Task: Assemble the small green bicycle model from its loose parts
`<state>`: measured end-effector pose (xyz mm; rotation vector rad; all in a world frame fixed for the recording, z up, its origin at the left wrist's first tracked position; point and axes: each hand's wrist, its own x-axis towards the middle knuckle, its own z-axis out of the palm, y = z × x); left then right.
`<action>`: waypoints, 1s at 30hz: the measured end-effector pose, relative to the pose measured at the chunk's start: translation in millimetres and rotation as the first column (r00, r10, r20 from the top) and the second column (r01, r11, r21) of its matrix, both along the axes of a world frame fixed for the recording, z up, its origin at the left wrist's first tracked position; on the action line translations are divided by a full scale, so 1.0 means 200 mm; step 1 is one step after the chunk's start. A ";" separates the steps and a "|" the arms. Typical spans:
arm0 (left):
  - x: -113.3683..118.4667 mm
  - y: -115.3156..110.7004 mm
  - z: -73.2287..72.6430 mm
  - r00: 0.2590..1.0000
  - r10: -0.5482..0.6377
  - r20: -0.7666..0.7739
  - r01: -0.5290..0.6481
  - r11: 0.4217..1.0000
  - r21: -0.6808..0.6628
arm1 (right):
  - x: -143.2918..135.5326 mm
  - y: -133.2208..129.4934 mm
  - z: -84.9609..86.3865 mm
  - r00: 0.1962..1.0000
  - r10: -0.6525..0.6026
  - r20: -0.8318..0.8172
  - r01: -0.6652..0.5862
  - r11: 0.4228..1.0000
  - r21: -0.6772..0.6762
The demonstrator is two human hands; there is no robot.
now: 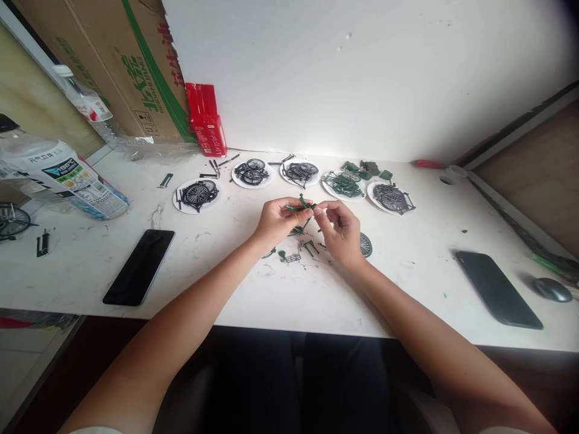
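Above the middle of the white table, my left hand and my right hand meet at the fingertips. Both pinch a small green bicycle part, thin and branched like a piece of a model frame; the fingers hide some of it. On the table beneath lie loose model bicycle pieces: a green fork-like piece, a grey metal piece and other small bits. A spoked wheel shows partly behind my right hand.
White plates hold model bicycle parts, among them a left plate and a right plate. A phone lies left; a dark flat device and a mouse lie right. A large bottle, red box and carton stand back left.
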<state>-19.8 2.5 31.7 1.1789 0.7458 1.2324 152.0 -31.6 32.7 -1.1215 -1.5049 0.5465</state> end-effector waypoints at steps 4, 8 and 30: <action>0.00 0.00 0.00 1.000 -0.019 0.025 0.019 1.000 -0.005 | -0.01 0.00 0.01 0.993 0.036 -0.113 -0.045 0.996 -0.073; 0.01 -0.01 0.01 1.000 -0.021 0.011 0.021 1.000 -0.012 | -0.01 0.01 0.02 0.986 0.040 -0.160 -0.056 0.993 -0.101; 0.00 0.00 0.00 1.000 -0.015 0.024 0.015 1.000 0.028 | 0.00 0.00 0.04 0.968 0.071 -0.239 -0.117 0.975 -0.188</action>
